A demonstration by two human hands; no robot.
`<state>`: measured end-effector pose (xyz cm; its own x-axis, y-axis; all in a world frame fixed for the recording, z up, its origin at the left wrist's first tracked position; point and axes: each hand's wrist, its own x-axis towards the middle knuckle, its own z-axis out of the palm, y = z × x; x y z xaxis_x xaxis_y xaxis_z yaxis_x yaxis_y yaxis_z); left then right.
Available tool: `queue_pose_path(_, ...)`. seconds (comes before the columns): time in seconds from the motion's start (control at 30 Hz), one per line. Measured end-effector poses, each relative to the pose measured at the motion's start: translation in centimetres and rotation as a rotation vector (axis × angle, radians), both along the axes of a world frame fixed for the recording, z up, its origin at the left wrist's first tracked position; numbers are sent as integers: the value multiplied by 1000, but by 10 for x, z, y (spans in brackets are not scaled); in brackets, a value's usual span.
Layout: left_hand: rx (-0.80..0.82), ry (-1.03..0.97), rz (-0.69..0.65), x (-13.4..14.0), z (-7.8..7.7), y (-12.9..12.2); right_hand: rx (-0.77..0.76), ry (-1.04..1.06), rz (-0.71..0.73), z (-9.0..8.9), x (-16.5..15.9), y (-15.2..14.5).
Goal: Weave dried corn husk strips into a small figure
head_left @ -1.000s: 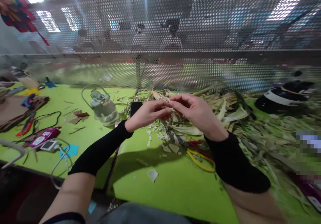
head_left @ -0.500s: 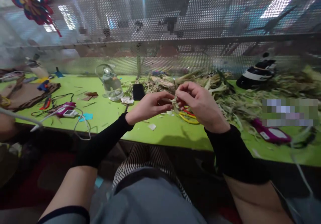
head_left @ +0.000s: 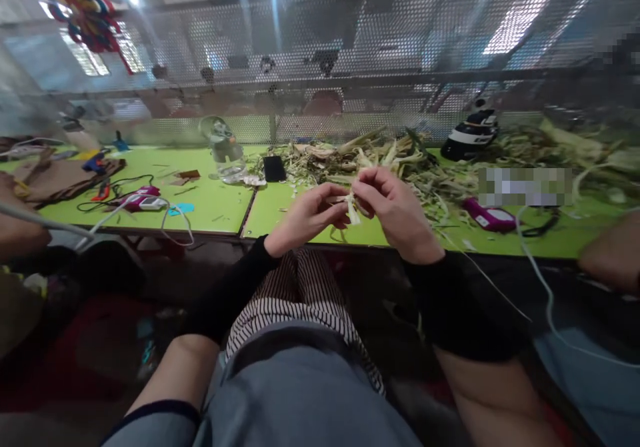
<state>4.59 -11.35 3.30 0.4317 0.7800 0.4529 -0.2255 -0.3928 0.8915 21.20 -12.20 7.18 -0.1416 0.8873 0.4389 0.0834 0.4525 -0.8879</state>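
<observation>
Between my two hands is a small pale piece of corn husk (head_left: 353,212), its loose end hanging down over the table's front edge. My left hand (head_left: 314,216) pinches it from the left with thumb and fingers. From the other side my right hand (head_left: 395,213) grips its upper part, fingertips closed together. Just behind my hands lies a heap of dried and pale green corn husks (head_left: 340,157), spread wide across the green table (head_left: 210,210). The exact shape of the piece is partly hidden by my fingers.
A clear glass jug (head_left: 227,160) stands beside a black phone (head_left: 274,168). Purple devices with cords lie left (head_left: 143,199) and right (head_left: 490,215). A black bottle (head_left: 469,133) stands at the back. Co-workers' arms show at both sides; perforated metal sheet (head_left: 300,40) rises behind.
The view has shifted, so the table's edge now sits higher in the picture. Both hands stay together on the husk piece, whose pale loose end now shows more plainly.
</observation>
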Motion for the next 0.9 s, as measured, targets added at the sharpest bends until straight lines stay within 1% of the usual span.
queue_pose_path(0.1,-43,-142,-19,2,-10,-14,-54,88,6,-11,-7,-12)
queue_pose_path(0.2,-69,-240,10,1,-20,-32,-77,151,4,-22,-15,-28)
queue_pose_path(0.3,-97,-276,32,-2,-24,-50,-81,179,32,-31,-21,-44)
queue_pose_path(0.43,-167,-290,3,-8,-26,-68,-30,187,37,-38,-26,-59)
queue_pose_path(0.5,-240,-353,19,-9,-28,-71,14,200,18,-41,-29,-61)
queue_pose_path(0.6,-371,-451,48,-9,-33,-68,51,200,-5,-47,-31,-59)
queue_pose_path(0.77,-575,-421,-11,-8,-40,-63,60,130,-18,-56,-28,-58)
queue_pose_path(0.83,-621,-407,-12,-8,-41,-63,63,114,-7,-59,-27,-58)
queue_pose_path(0.9,-626,-404,-19,-8,-42,-65,71,109,-13,-60,-27,-59)
